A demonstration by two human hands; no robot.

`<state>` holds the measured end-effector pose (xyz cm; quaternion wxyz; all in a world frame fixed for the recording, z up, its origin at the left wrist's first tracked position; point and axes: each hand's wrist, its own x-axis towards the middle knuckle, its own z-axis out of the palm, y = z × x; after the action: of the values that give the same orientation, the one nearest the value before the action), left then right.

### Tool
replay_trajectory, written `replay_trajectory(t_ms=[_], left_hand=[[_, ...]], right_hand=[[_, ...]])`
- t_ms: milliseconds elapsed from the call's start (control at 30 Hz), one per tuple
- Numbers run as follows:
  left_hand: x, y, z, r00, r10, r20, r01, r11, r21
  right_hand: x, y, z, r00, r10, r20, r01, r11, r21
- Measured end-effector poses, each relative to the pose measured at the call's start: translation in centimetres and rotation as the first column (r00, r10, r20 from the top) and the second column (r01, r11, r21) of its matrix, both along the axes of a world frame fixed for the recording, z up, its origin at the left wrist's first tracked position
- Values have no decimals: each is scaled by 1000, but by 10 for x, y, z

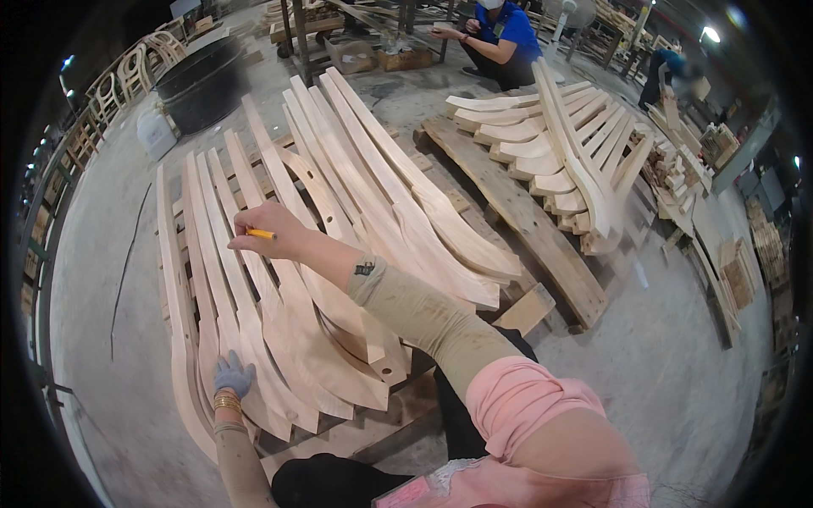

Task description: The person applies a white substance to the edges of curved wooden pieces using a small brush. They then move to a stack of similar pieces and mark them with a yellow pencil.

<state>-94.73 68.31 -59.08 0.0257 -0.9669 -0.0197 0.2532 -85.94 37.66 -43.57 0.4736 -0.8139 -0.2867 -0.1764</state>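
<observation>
Long, pale curved wooden chair legs or posts [292, 326] lie side by side on a pallet in front of me. My left hand [235, 375], in a grey-blue glove, rests on the near ends of the leftmost pieces with its fingers spread. Above the middle of the row is my bare right hand [273, 231], its fingers closed around a yellow pencil [261, 234]. Part of the wood beneath my right forearm is hidden. One piece near the centre [318, 190] has dark round holes.
A second pallet [517, 203] at the right carries stacked curved wood pieces [542, 148]. A black tub [201, 83] and a white container [157, 131] stand at the far left. A person in blue [508, 38] squats beyond; another bends at the far right.
</observation>
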Motion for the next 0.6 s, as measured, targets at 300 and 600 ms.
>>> replay_trajectory(t_ms=[300,600], left_hand=[[4,-18,7,990,35,-139,-35,999,3],[9,-11,3,989,52,-140,-53,999,3]], right_hand=[[7,-34,-6,997,-79,14,77,994,81],[12,-45,-3,990,-120,71,114,990,89]])
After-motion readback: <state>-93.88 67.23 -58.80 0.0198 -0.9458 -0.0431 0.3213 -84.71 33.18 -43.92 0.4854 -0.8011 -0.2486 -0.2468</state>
